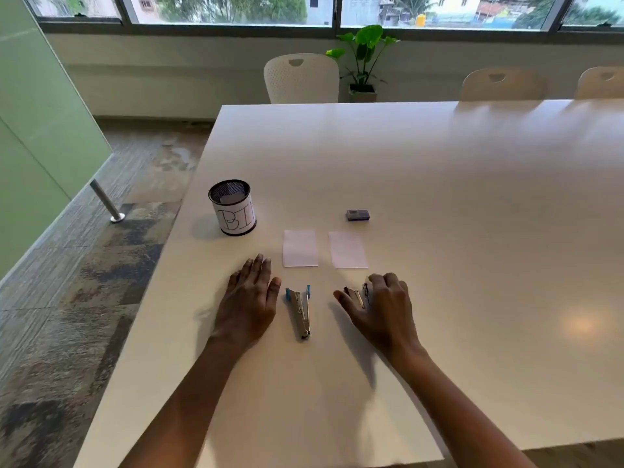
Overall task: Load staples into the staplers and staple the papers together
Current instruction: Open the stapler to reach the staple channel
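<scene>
- Staplers: the blue stapler point(299, 309) lies flat near the front edge. The dark stapler point(356, 295) sits to its right, half hidden under a hand.
- Left hand point(250, 298): I see it flat on the table with straight fingers, holding nothing. Its thumb is just beside the blue stapler.
- Right hand point(385, 309): the fingers curl over the dark stapler and the thumb lies along its left side, so I read it as holding it. I cannot tell whether the stapler is off the table.
- Papers: the left slip point(300, 248) and right slip point(347, 249) lie side by side, apart, just beyond the staplers. The staple box point(358, 215) is beyond the right slip.
- Risk: I judge loading has not begun, because the box looks closed. Opened carelessly, a staple strip could break or scatter.
- Risk: the slips look light, so a sweeping wrist could slide them out of line before stapling.
- Risk: prised open one-handed, the stapler could skid on this smooth top.
- Surface: the table point(439, 197) is white and glossy and reflects the window light.
- Room, from the left: a green partition point(40, 113) and patterned carpet, then a mesh cup point(233, 211) labelled "BI…" on the table. Beyond that are a white chair point(300, 79), a potted plant point(364, 59) and two more chairs under a long window.
</scene>
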